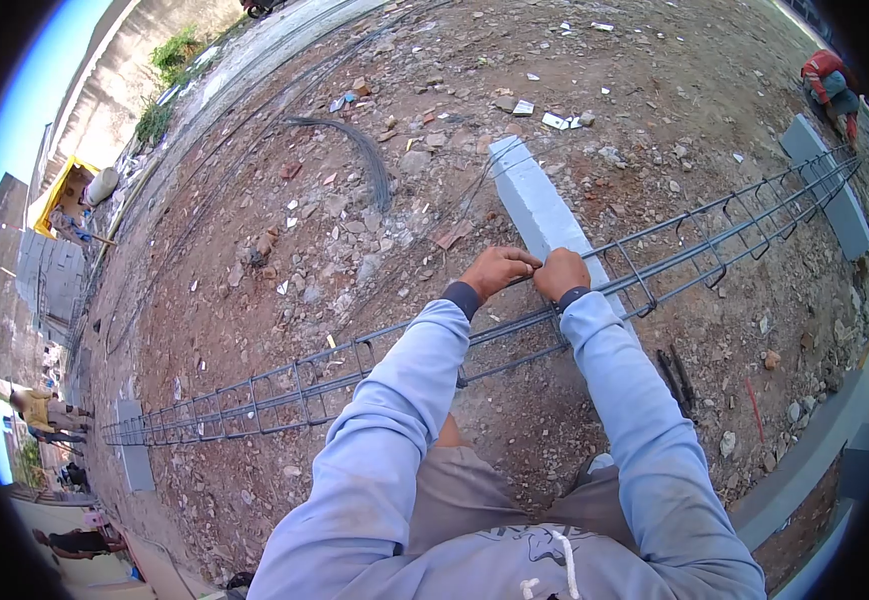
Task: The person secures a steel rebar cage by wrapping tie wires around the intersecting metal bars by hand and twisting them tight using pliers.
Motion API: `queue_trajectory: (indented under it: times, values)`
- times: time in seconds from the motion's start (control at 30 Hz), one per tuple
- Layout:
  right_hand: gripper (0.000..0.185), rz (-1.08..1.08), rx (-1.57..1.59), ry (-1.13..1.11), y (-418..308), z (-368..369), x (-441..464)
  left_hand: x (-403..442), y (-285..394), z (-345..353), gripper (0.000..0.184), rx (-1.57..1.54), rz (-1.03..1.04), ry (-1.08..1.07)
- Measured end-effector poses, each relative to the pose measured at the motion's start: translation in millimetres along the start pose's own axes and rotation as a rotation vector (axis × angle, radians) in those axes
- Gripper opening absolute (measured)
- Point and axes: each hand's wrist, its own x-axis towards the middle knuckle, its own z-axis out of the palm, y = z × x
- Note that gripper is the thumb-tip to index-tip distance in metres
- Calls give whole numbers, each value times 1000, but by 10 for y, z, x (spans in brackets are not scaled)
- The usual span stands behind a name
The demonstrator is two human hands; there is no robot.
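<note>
A long rebar cage (299, 392), with square stirrups along its bars, runs across my view from lower left to upper right. My left hand (499, 272) and my right hand (561, 275) meet at the cage's far top bar, over the middle support block (524, 195). The left fingers pinch close beside the right hand. My right hand is curled into a fist, its fingertips hidden. Whatever sits between the fingers is too small to make out.
Grey blocks also hold up the cage at its left end (134, 470) and right end (844, 220). A co-worker in red (829, 80) bends over the right end. A wire bundle (369, 165) and a dark two-handled tool (676, 380) lie on rubble-strewn ground.
</note>
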Motion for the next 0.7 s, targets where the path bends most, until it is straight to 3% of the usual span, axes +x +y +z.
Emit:
queue_trajectory:
  times: [0.07,0.2,0.3,0.4,0.5,0.6,0.7]
  values:
    - [33,-21,-2,-28,-2,-43,-4,-80,63,-1,30,-97,-10,-18]
    - [35,-47,34,-27,116,97,163,-62,-11,-24,28,23,83,-18]
    - [32,-69,66,5,172,137,208,-69,45,64,29,100,-114,83]
    - [25,-116,60,13,209,146,226,-101,148,60,26,185,-113,10]
    - [24,-133,41,-9,238,126,278,-110,65,71,21,-37,-107,5]
    - [23,-156,47,3,245,172,328,-104,6,52,19,6,-50,-25]
    - [27,-163,36,-18,235,177,354,-22,-208,96,27,98,-32,8]
